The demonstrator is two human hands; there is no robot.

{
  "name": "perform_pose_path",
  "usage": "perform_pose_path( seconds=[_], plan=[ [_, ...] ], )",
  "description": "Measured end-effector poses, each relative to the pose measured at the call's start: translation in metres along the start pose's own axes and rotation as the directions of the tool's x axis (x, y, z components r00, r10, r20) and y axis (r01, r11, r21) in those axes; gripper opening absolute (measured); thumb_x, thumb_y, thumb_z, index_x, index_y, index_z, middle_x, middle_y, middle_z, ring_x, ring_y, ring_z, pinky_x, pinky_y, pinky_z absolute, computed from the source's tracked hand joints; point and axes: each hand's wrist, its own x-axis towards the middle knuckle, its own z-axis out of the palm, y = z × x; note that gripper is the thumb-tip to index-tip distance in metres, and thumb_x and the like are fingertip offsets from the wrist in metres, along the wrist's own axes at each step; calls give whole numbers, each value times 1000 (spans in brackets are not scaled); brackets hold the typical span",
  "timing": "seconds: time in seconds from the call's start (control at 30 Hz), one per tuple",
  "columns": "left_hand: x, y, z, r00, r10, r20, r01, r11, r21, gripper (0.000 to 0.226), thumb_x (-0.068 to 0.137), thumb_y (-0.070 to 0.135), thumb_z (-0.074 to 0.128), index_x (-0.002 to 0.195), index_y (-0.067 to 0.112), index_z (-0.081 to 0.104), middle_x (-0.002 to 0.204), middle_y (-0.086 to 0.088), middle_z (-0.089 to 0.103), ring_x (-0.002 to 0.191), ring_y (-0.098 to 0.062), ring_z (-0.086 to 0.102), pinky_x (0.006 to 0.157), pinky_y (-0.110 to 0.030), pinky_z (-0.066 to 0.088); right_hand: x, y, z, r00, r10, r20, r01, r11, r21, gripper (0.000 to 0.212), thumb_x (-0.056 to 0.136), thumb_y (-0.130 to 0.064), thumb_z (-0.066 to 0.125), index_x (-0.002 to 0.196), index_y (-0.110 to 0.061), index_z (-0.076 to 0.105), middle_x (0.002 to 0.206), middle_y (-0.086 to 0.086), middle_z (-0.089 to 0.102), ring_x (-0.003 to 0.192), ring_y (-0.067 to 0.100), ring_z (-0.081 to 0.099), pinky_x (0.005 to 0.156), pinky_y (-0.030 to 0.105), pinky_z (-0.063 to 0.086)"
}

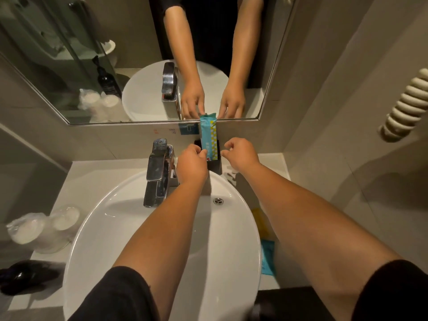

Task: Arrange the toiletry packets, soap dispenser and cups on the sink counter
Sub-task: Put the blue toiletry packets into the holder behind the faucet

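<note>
The pale sink counter (97, 172) runs under a mirror (58, 96), with the white basin (120, 228) before you. Your left hand (191, 163) pinches the teal toiletry packet (208, 135), upright in a black holder (214, 164) against the wall. Your right hand (240, 154) hovers just beside it, fingers loosely curled, holding nothing. Wrapped cups (41, 228) sit at the counter's left.

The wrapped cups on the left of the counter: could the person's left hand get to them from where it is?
Probably yes. The left hand pinches the teal packet; the cups sit unobstructed.
</note>
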Motion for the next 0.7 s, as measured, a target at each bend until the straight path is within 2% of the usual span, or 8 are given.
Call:
perform_pose_path(
  seconds=[0.1, 0.2, 0.3, 0.37, 0.47, 0.57, 0.63, 0.7],
  plan=[
    [-18, -6, -3, 976, 204, 75, -215, 958, 191, 25, 98, 33, 47, 103, 12, 61, 97, -8, 62, 85, -25, 57, 66, -35, 41, -19, 6, -11, 999, 45, -24, -45, 999, -1, 18, 87, -25, 68, 102, -14, 66, 89, -1, 57, 84, 20, 53, 73, 27, 40],
    [-39, -19, -1, 868, 442, 225, -496, 762, 417, 30, 97, 34, 45, 110, 12, 59, 105, -9, 59, 96, -27, 54, 75, -40, 45, -47, 18, -25, 992, 108, -61, -108, 994, 6, 17, 89, -29, 66, 101, -18, 65, 90, 1, 60, 82, 21, 57, 72, 28, 42],
    [-50, -35, 3, 754, 556, 349, -656, 607, 448, 31, 95, 36, 45, 110, 13, 60, 111, -8, 58, 102, -27, 52, 81, -39, 45, -80, 38, -37, 978, 168, -124, -168, 986, 9, 19, 89, -30, 64, 100, -14, 68, 90, 1, 64, 78, 20, 60, 68, 26, 43],
    [-49, -45, 8, 692, 595, 409, -722, 548, 423, 35, 95, 36, 45, 117, 11, 57, 125, -12, 54, 118, -30, 48, 94, -41, 43, -101, 51, -41, 967, 201, -157, -204, 979, -3, 16, 89, -29, 63, 95, -15, 68, 87, 0, 64, 79, 20, 59, 70, 26, 45],
    [-47, -60, 16, 625, 589, 512, -779, 439, 447, 56, 98, 41, 39, 141, 5, 37, 153, -19, 30, 142, -37, 23, 114, -46, 25, -135, 70, -40, 953, 253, -166, -265, 963, -55, 17, 89, -29, 60, 91, -14, 69, 88, 3, 68, 84, 23, 62, 79, 36, 54],
    [-41, -72, 25, 609, 566, 556, -793, 417, 445, 68, 99, 49, 29, 150, 5, 19, 159, -17, 13, 147, -35, 8, 118, -48, 14, -167, 90, -34, 948, 289, -137, -305, 945, -116, 18, 92, -29, 57, 91, -15, 68, 90, 5, 69, 83, 24, 64, 76, 39, 56],
    [-37, -78, 29, 603, 578, 550, -797, 418, 435, 71, 98, 51, 26, 151, 5, 17, 160, -17, 12, 148, -34, 7, 119, -48, 13, -186, 102, -29, 944, 306, -120, -323, 931, -168, 20, 93, -33, 55, 95, -17, 67, 91, 2, 68, 82, 20, 63, 72, 37, 55],
    [-35, -82, 32, 600, 591, 539, -798, 403, 448, 72, 98, 51, 24, 151, 4, 18, 159, -18, 13, 147, -34, 8, 119, -49, 15, -201, 112, -22, 938, 333, -95, -346, 915, -207, 24, 95, -38, 53, 101, -19, 66, 96, 1, 67, 84, 18, 62, 75, 36, 56]
  ],
)
